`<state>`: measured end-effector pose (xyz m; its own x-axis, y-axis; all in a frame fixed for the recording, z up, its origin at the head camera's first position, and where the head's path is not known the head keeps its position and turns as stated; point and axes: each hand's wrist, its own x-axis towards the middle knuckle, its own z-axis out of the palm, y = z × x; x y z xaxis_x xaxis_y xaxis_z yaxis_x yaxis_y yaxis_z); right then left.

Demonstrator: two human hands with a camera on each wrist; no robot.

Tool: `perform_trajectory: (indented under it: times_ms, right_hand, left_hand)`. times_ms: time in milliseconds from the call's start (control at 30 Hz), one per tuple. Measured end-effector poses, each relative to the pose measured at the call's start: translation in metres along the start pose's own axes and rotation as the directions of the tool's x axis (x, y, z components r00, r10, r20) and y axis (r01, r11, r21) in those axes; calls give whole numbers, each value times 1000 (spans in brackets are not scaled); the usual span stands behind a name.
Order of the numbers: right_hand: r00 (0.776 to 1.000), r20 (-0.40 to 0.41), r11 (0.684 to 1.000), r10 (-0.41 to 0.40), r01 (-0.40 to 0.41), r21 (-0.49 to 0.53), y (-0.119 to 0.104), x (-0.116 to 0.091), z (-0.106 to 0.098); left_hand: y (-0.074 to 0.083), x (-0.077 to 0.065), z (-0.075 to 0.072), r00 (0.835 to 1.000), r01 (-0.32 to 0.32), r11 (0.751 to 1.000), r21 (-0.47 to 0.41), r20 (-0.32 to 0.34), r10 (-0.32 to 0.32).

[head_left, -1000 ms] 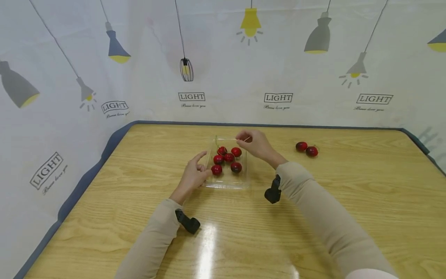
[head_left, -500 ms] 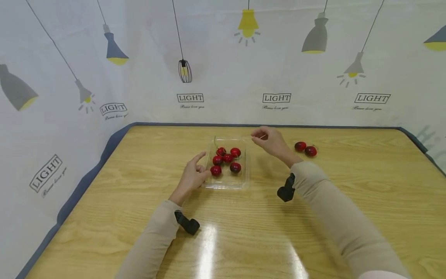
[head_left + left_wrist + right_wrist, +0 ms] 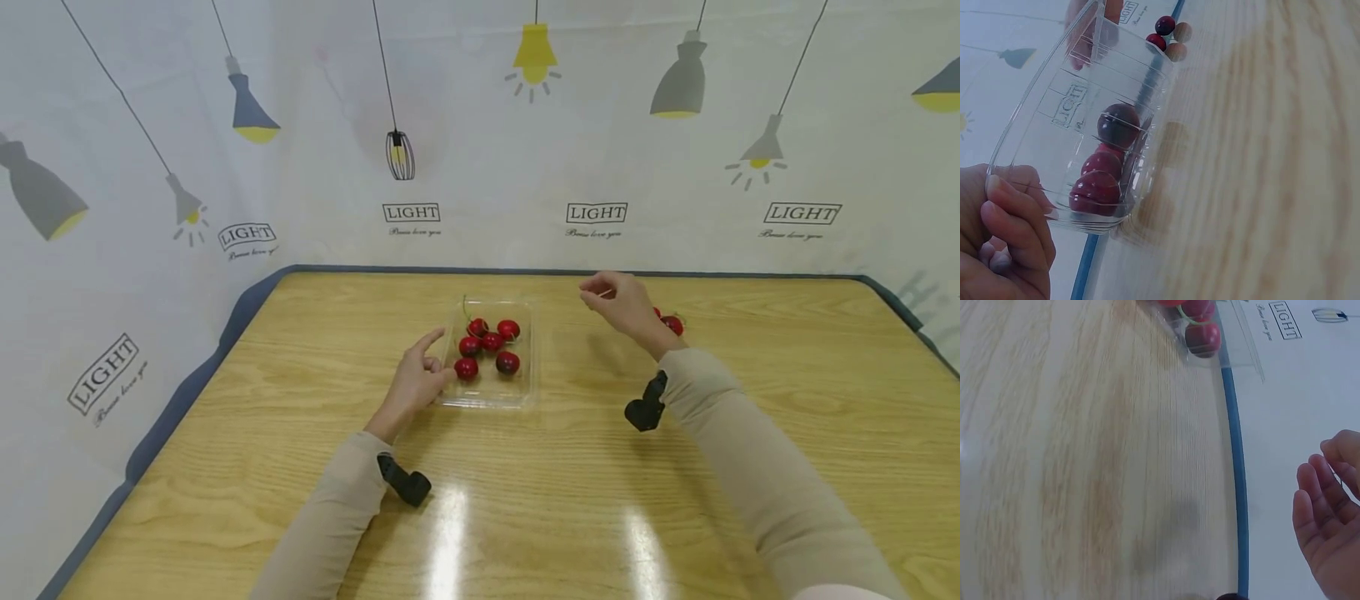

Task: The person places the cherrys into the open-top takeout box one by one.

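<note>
A clear plastic container (image 3: 495, 396) stands on the table, with several dark red cherries (image 3: 492, 342) inside; one cherry has a long green stem. My left hand (image 3: 415, 379) holds the container's left rim, and in the left wrist view its fingers (image 3: 1013, 209) curl at the clear edge. Off to the right, above the table, my right hand (image 3: 622, 304) has thumb and fingertips together. A thin stem-like strand (image 3: 1340, 477) shows between them, too fine to tell fully. Behind the right wrist lie two loose cherries (image 3: 672, 324), one partly hidden.
The wooden table (image 3: 337, 333) ends at the back and left against a white curtain (image 3: 487, 167) printed with lamps, with a dark blue border along the table edge. Black wrist cameras (image 3: 647, 404) sit on both sleeves.
My right hand has moved right from the container's far right corner, carrying the thin strand, and now partly covers the loose cherries. The left hand and container have stayed in place.
</note>
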<state>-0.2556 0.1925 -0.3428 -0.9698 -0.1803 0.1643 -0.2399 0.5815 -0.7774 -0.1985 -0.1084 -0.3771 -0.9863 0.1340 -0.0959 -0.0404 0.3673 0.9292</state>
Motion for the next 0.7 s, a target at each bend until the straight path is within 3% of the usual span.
perform_trajectory:
  times_ms: [233,700]
  right_hand:
    - [997,-21,997,73,-73,15,13,-4,-9]
    - [991,-64,993,119,-120,-12,36,-11,-18]
  left_hand:
    - [1,0,0,1000,1,1000,-16,6,-1]
    - [-1,1,0,1000,16,999,-33,-1,-16]
